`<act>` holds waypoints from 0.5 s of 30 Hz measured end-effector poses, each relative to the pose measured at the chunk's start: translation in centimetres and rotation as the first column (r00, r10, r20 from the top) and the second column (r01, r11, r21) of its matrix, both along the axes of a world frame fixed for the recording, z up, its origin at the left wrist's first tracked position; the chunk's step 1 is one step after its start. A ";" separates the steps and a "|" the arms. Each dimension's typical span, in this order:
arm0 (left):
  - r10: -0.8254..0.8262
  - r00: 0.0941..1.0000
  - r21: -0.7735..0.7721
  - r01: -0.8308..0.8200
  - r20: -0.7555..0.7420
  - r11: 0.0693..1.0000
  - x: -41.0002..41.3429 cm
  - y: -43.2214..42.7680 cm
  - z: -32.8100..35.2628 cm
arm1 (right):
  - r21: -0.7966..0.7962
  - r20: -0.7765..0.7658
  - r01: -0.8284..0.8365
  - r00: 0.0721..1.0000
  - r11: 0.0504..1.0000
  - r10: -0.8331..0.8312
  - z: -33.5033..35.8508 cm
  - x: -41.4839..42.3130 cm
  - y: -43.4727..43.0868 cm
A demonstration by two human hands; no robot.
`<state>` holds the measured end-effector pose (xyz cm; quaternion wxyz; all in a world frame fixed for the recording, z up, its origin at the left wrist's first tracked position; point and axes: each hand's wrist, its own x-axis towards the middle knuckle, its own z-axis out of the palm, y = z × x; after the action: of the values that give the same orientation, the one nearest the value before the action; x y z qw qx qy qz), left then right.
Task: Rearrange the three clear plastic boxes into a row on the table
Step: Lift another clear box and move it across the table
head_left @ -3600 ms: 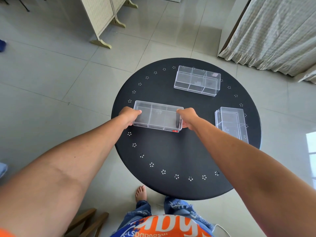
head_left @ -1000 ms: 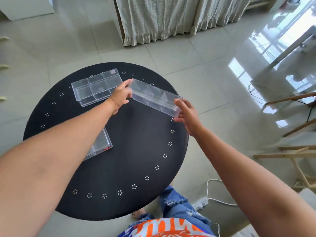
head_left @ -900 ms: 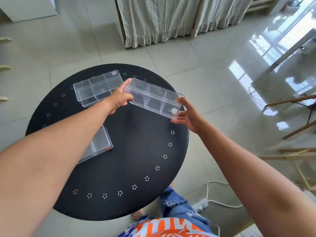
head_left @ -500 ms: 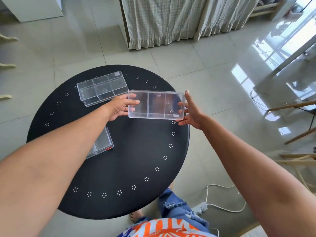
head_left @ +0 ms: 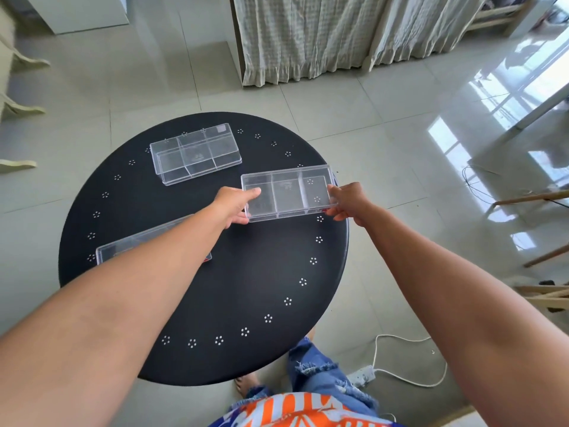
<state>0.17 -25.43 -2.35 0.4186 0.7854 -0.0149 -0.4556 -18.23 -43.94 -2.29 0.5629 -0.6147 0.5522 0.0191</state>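
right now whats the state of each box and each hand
held box: gripped at both short ends, flat, near the table's right edge
far box: resting on the table, untouched
near box: on the table, partly hidden by the left forearm
left hand: closed on held box
right hand: closed on held box

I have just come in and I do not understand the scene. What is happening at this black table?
A person is arranging three clear plastic boxes on a round black table. Both hands grip one divided box by its short ends, the left hand and the right hand, near the table's right edge. A second box lies at the far side. The third box lies to the left, partly hidden under the left forearm. They do not form a row yet.
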 end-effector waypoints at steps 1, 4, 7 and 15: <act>0.007 1.000 0.017 -0.007 0.003 1.000 -0.2 0.0 -0.1 | -0.007 -0.018 0.008 1.000 1.000 -0.008 -0.3 0.0 -0.1; 0.016 1.000 0.049 -0.016 0.005 0.999 -0.8 0.0 -0.4 | -0.013 -0.063 -0.001 0.998 1.000 0.000 -1.1 0.1 -0.4; 0.011 0.999 0.073 -0.014 0.033 0.997 -1.3 0.2 -0.6 | -0.022 -0.076 -0.044 0.996 0.999 0.042 -2.0 0.1 -0.5; 0.002 0.994 0.132 -0.017 0.112 0.991 -2.1 0.2 -0.5 | -0.027 -0.025 -0.015 1.000 1.000 0.015 -2.5 -0.2 0.6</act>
<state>-1.93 -25.24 -2.85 0.3660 0.8360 -0.0044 -0.4089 -18.39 -43.37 -4.77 0.5475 -0.6262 0.5546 0.0233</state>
